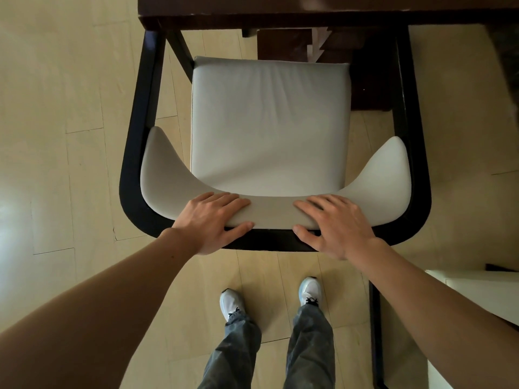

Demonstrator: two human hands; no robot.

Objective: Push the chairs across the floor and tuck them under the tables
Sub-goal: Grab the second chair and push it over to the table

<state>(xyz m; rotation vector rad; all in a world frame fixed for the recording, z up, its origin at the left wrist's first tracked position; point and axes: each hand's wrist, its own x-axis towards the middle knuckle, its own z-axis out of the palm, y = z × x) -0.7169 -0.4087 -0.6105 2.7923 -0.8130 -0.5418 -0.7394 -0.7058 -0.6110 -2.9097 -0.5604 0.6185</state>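
Note:
A chair point(269, 127) with a pale grey seat cushion, a curved grey backrest and a black frame stands directly below me. Its front end reaches under the edge of a dark wooden table point(309, 9) at the top of the view. My left hand point(213, 220) grips the top of the backrest left of centre, fingers over the pad and thumb behind it. My right hand point(334, 223) holds the same backrest right of centre in the same way.
Pale wood-plank floor point(70, 136) lies on both sides of the chair. A second white-and-black piece of furniture point(477, 299) stands close at the lower right. My feet in white shoes are just behind the chair. The table's dark base shows beyond the seat.

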